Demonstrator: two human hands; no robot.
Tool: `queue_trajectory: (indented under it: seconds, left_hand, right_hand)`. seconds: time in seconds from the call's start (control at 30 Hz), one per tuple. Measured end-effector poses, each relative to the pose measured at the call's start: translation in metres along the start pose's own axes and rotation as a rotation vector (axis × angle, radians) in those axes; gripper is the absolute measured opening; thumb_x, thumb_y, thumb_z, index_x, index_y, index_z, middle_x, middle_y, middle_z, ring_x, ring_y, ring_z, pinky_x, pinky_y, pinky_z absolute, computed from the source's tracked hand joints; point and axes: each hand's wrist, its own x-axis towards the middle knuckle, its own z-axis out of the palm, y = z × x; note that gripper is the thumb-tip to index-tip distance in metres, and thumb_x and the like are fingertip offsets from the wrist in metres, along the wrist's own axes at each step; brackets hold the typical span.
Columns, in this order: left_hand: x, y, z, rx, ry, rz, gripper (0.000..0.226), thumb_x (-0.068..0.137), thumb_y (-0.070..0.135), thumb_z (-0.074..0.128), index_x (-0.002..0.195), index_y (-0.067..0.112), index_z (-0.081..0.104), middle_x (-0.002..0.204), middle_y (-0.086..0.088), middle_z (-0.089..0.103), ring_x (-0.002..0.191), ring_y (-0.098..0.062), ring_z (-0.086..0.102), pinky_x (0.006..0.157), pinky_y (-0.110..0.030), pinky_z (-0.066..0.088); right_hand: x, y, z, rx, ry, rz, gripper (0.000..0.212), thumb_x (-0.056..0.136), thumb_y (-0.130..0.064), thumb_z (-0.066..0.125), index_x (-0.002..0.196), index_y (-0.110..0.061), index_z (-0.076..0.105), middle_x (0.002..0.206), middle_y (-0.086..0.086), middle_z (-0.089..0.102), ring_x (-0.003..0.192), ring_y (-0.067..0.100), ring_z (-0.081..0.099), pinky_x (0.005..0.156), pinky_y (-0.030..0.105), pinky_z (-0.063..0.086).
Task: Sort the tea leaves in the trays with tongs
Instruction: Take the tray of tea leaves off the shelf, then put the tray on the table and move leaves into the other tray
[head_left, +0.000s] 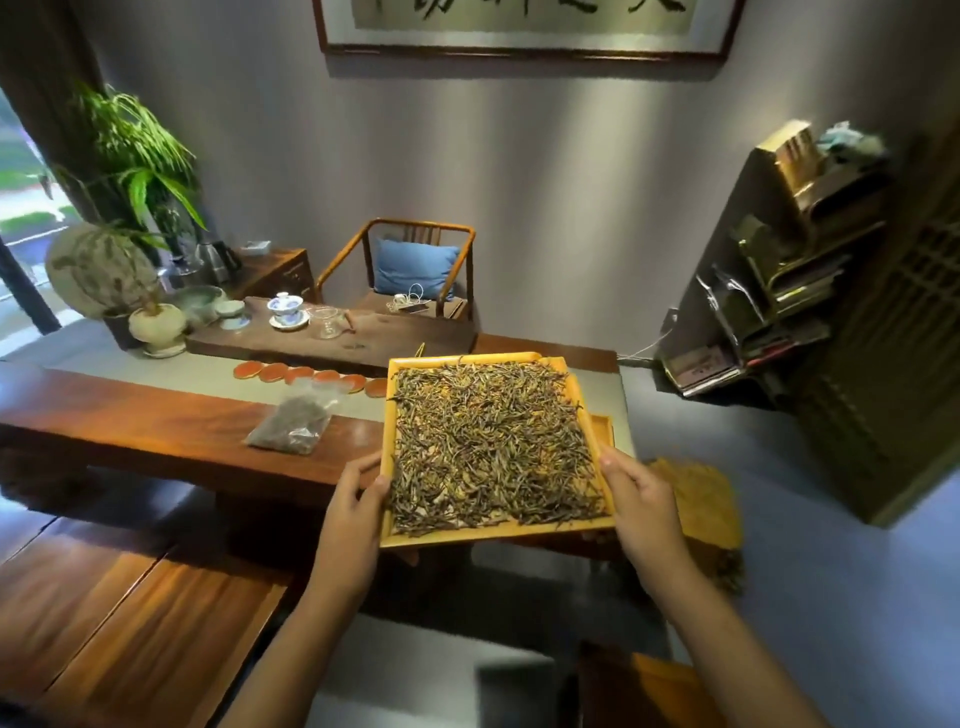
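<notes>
A square yellow wooden tray (470, 535) is lifted in front of me, its floor covered with dark dried tea leaves (493, 447). My left hand (353, 514) grips its left rim, thumb over the edge. My right hand (641, 509) grips the right rim the same way. Part of a second yellow tray (602, 428) shows on the table beneath the right side. A thin stick-like tip (420, 349) pokes out behind the far left corner; whether it is the tongs I cannot tell.
A clear bag of tea leaves (293, 423) lies on the long wooden table (156, 421). Orange coasters (306, 375) line its far side, a tea set (285, 310) beyond. A yellow fringed cloth (701, 499) sits at right, a chair (410, 270) behind, and a bench (104, 613) at lower left.
</notes>
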Motion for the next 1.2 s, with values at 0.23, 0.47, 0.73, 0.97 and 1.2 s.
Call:
queue_trajectory:
  seconds: [0.23,0.47,0.73,0.97,1.2]
  left_hand:
    - [0.115,-0.012,-0.011,0.083,-0.14,-0.034,0.02,0.1,0.022,0.045,0.107,0.034,0.059,0.106,0.009,0.066,0.095,-0.008,0.066,0.073,-0.027,0.052]
    - [0.182,-0.039,0.001,0.168,-0.242,-0.077,0.021,0.101,0.024,0.042,0.11,0.038,0.054,0.108,0.019,0.062,0.098,0.007,0.058,0.072,-0.016,0.039]
    - [0.231,-0.072,0.043,0.031,-0.287,-0.208,0.028,0.103,0.03,0.037,0.128,0.029,0.048,0.123,0.004,0.058,0.104,0.0,0.062,0.079,-0.021,0.051]
    - [0.261,-0.098,0.078,0.071,-0.283,-0.205,0.025,0.101,0.02,0.043,0.124,0.028,0.049,0.104,0.013,0.064,0.078,0.011,0.067,0.055,-0.005,0.048]
    - [0.275,-0.127,0.075,0.099,-0.221,-0.309,0.019,0.1,0.021,0.047,0.11,0.033,0.058,0.101,0.012,0.069,0.082,0.006,0.068,0.058,-0.007,0.049]
  right_hand:
    - [0.057,0.013,0.053,-0.019,0.14,0.002,0.034,0.098,-0.019,0.047,0.129,-0.009,0.057,0.128,0.004,0.062,0.12,0.013,0.055,0.1,0.024,0.043]
    - [0.095,0.031,0.068,-0.129,0.177,0.02,0.037,0.099,-0.024,0.044,0.133,-0.013,0.052,0.133,-0.002,0.058,0.124,0.007,0.051,0.096,0.007,0.04]
    - [0.149,0.066,0.062,-0.146,0.192,0.096,0.036,0.1,-0.023,0.041,0.134,-0.016,0.051,0.135,-0.004,0.056,0.127,0.007,0.049,0.095,0.002,0.037]
    - [0.187,0.091,0.051,-0.131,0.159,0.113,0.037,0.101,-0.024,0.039,0.135,-0.02,0.051,0.132,-0.01,0.058,0.124,-0.004,0.049,0.097,0.003,0.036]
    - [0.204,0.112,0.051,-0.316,0.156,0.197,0.035,0.102,-0.018,0.039,0.133,-0.012,0.053,0.131,-0.002,0.056,0.122,0.008,0.049,0.098,0.006,0.031]
